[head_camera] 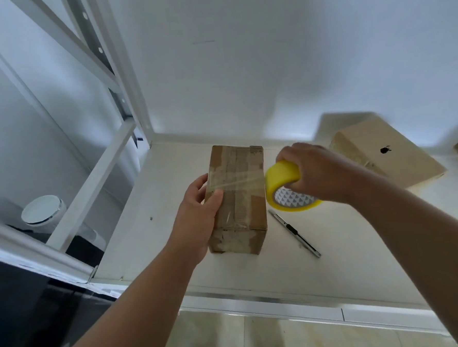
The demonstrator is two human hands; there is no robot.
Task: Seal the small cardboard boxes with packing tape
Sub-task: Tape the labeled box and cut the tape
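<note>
Yellow tape roll point(283, 179) by the box point(245, 218).
Right hand point(316, 173) fingers curl round it; left hand point(198, 215) fingers and thumb grip the box.

Bright, cool, even light covers the white wall point(242, 65) beyond the hands, and shadows are soft. Blur smears the flat cardboard box point(387, 153) past the right hand point(321, 173). Wide-angle distortion bows the shelf frame point(91, 184) left of the left hand point(198, 215).
</note>
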